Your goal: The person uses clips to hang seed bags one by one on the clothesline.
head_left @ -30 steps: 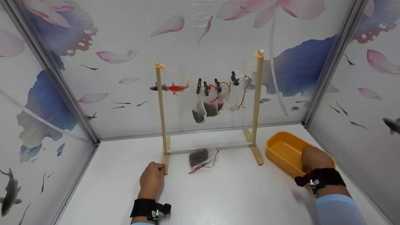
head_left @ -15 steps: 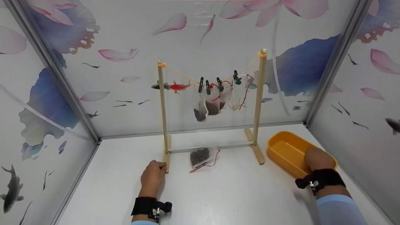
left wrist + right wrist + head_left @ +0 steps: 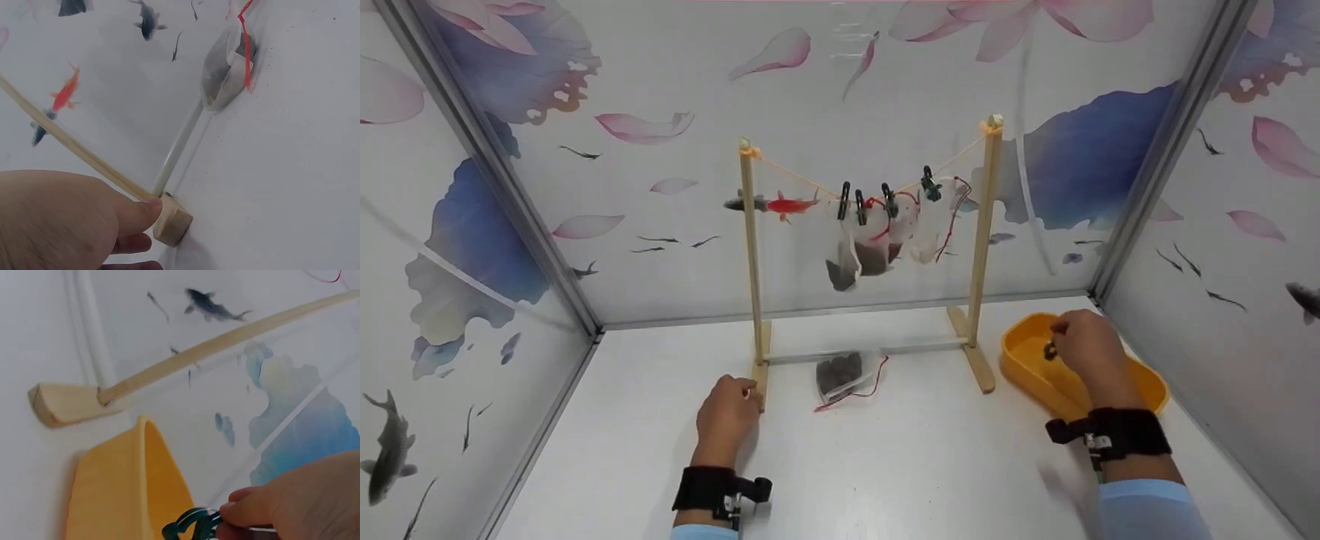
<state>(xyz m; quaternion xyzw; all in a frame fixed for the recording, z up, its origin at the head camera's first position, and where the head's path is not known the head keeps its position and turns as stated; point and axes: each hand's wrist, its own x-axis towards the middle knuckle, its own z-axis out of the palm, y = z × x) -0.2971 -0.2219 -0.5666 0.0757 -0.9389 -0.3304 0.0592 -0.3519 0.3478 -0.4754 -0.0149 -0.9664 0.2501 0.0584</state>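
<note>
My left hand (image 3: pixel 727 416) grips the left foot (image 3: pixel 763 371) of a wooden drying rack; in the left wrist view the thumb presses on the foot (image 3: pixel 173 225). My right hand (image 3: pixel 1091 349) is over a yellow plastic tub (image 3: pixel 1027 386) and pinches a dark green clip (image 3: pixel 194 523) between thumb and fingers. A sheer drawstring bag (image 3: pixel 838 375) with dark contents and a red cord lies at the rack's crossbar. Several similar bags (image 3: pixel 874 259) hang from the rack's sagging orange string (image 3: pixel 793 180), held by dark clips (image 3: pixel 889 201). The tub's inside is partly hidden by my right hand.
The rack's right post (image 3: pixel 981 240) stands just left of the tub, its right foot (image 3: pixel 980 369) close to the tub's wall. White walls printed with petals and fish (image 3: pixel 675 67) enclose the white table (image 3: pixel 870 472) behind and on both sides.
My right hand has risen out of the yellow tub and moved up and left, and a clip now shows in its fingers. My left hand stays at the rack's foot.
</note>
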